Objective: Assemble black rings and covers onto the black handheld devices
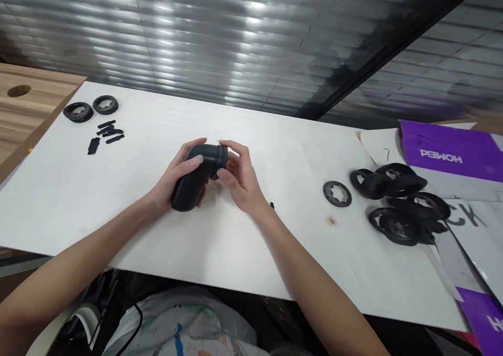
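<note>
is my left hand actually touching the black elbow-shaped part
Touching. The head view shows the left hand wrapped around the black elbow-shaped part, fingers pressed on its top.

On the table [275, 241]: one black elbow-shaped housing [194, 180], one left hand [173, 183], one right hand [241, 183], two rings [78, 111] far left, four or five small black pieces [110, 132], one lone ring [337, 193], a heap of rings [401, 209] too tangled to count, and two purple boxes [451, 152].

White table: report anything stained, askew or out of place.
A small brownish stain marks the white table close by a lone black ring, which lies apart from the jumbled heap of black rings at right. The black housing in the left hand looks intact.
</note>
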### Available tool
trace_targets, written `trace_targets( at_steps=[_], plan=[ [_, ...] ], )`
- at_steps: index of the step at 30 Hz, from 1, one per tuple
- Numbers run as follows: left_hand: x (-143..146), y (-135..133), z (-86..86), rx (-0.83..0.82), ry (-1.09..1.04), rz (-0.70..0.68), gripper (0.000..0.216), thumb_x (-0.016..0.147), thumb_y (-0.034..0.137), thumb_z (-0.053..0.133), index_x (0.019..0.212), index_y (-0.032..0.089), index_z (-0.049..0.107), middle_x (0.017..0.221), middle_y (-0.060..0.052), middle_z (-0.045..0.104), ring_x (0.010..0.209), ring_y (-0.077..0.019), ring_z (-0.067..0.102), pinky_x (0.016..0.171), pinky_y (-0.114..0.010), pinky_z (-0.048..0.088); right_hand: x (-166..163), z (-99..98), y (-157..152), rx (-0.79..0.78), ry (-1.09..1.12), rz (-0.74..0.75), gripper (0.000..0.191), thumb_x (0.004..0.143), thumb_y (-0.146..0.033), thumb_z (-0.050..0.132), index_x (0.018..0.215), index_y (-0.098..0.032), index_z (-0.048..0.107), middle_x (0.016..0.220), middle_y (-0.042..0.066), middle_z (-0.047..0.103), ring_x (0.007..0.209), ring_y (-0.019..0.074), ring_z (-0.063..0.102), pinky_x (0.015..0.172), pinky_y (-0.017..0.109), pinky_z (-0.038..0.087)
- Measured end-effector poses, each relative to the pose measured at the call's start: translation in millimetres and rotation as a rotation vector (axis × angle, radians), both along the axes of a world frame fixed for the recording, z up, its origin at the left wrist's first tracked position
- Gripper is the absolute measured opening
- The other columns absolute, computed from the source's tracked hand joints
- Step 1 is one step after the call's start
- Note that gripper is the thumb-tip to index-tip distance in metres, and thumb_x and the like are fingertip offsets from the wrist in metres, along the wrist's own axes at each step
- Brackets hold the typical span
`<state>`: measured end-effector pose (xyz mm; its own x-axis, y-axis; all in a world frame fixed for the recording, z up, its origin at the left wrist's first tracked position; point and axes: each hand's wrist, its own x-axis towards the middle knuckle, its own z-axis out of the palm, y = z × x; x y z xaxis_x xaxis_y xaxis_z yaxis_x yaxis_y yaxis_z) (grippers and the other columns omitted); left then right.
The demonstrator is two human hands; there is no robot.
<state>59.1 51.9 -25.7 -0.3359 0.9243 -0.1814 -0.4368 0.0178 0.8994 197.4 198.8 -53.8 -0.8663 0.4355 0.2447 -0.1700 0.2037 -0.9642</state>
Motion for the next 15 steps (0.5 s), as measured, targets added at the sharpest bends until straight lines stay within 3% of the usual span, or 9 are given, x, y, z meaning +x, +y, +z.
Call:
trace_targets(
  at_steps=[9, 15],
  plan=[
    [-1.3, -4.9, -1.3, 0.064, 0.15, -0.039, 0.085, 0.096, 0.052, 0.08, 0.167, 0.04, 0.035, 0.091, -0.003, 0.074, 0.061, -0.0246, 0.073, 0.052, -0.035, 0.064, 0.3, 10.3, -10.2, -0.261, -0.005, -0.006, 0.057, 0.097, -0.074, 0.071, 0.131, -0.032, 0.054, 0.091, -0.002, 0.063, 0.076, 0.0177, 0.061, 0.076, 0.037, 0.054],
    [-1.4, -5.3, -6.9, 0.099, 0.12, -0.049, 0.08, 0.099, 0.053, 0.077, 0.166, 0.037, 0.037, 0.092, -0.004, 0.075, 0.059, -0.0231, 0.072, 0.05, -0.034, 0.063, -3.4, 8.6, -12.6, -0.373, -0.031, -0.027, 0.064, 0.089, -0.078, 0.076, 0.126, -0.03, 0.054, 0.081, -0.004, 0.062, 0.068, 0.0164, 0.059, 0.068, 0.033, 0.049]
  ],
)
